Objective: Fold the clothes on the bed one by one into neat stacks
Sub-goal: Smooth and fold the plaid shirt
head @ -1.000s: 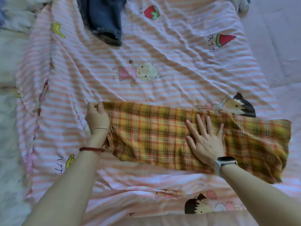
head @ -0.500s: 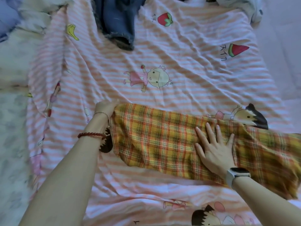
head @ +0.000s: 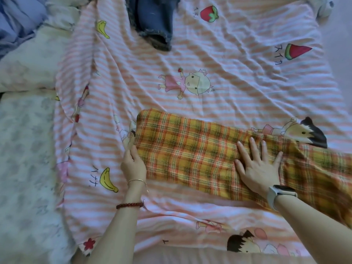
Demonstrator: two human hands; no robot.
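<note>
Plaid garment [head: 200, 159] lies as a long band across the near half of the bed, on the striped sheet [head: 238, 77], its right end running out of view. Right hand [head: 259, 168] is flat on it, fingers spread and straight, pressing the cloth down near the middle. Left hand [head: 133, 162] is at the garment's left edge, lower corner; thumb and fingers seem to pinch the hem, but the fingertips are partly hidden, so I cannot tell for sure whether it grips or just touches. Jeans [head: 152, 21] sit unfolded at the far side of the bed, well apart; a pale garment [head: 323, 6] shows at the top right corner.

Judgement: mid-fold, first piece, most of the task left.

Risks:
- Thin, limp cloth. If the left end is lifted over without the right palm holding, the whole band will likely slide and the edges go skew.
- The sheet beneath is loose and wrinkled; a pinch at the hem could catch it too and drag it along.
- The right end looks bunched near the far edge; folding over that would lock in creases and give a lumpy stack.
</note>
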